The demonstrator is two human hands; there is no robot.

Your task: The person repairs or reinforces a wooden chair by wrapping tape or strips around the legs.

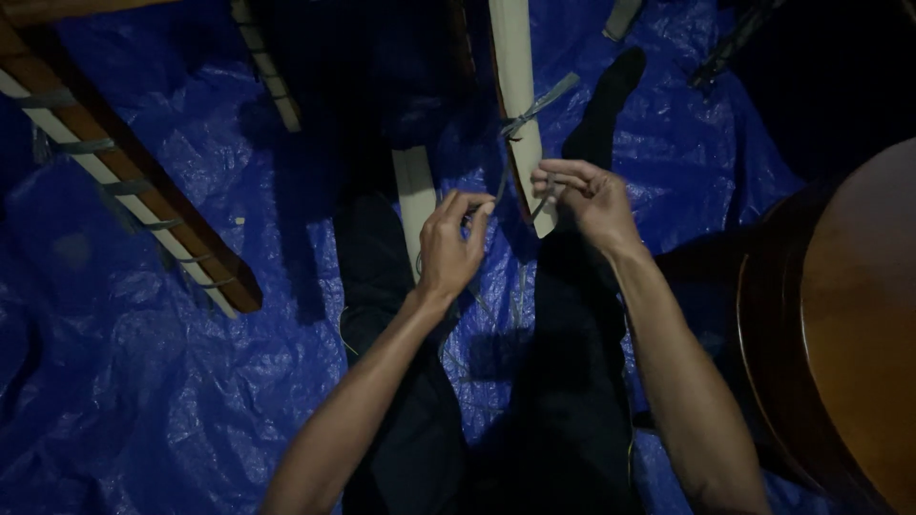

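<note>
Both hands, left (pixel 453 243) and right (pixel 587 198), pinched a thin grey strap (pixel 534 105) knotted round a pale wooden slat (pixel 515 86) above the crinkled blue tarpaulin (pixel 143 381).

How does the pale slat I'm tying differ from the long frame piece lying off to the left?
The pale slat runs nearly straight away between both hands; the frame piece lies diagonally on the blue tarp. The pale slat carries one grey strap knotted round it, its ends pinched by the left hand and right hand; the frame piece has several bindings and no hand on it. The slat is all pale; the frame piece pairs brown wood with a pale strip. Both are long, narrow and strap-bound.
</note>
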